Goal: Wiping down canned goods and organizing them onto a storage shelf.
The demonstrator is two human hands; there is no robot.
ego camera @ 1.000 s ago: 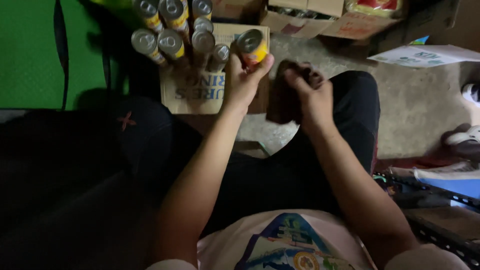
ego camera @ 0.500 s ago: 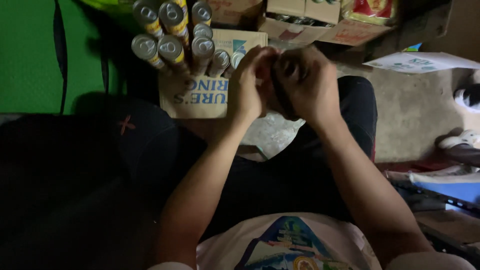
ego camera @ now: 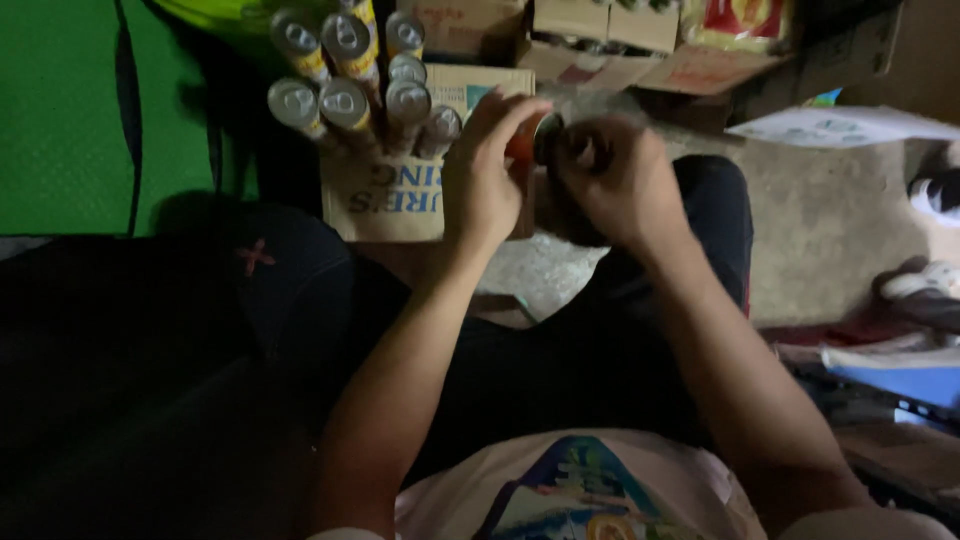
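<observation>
Both hands [ego camera: 560, 180] gripping one can [ego camera: 528, 148], apparently, cans [ego camera: 350, 85] beside

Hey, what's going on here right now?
A seated person holds a can between both hands, the left hand gripping its side and the right hand pressing a dark cloth against it. Just beyond, a cluster of yellow-labelled cans stands on a cardboard box on the floor.

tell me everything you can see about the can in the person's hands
The can is mostly hidden between the left hand and right hand. Only a silvery metal end and a strip of orange-red side show, blurred. It appears tipped sideways, end facing right, held above the cardboard box, near the standing cans.
</observation>
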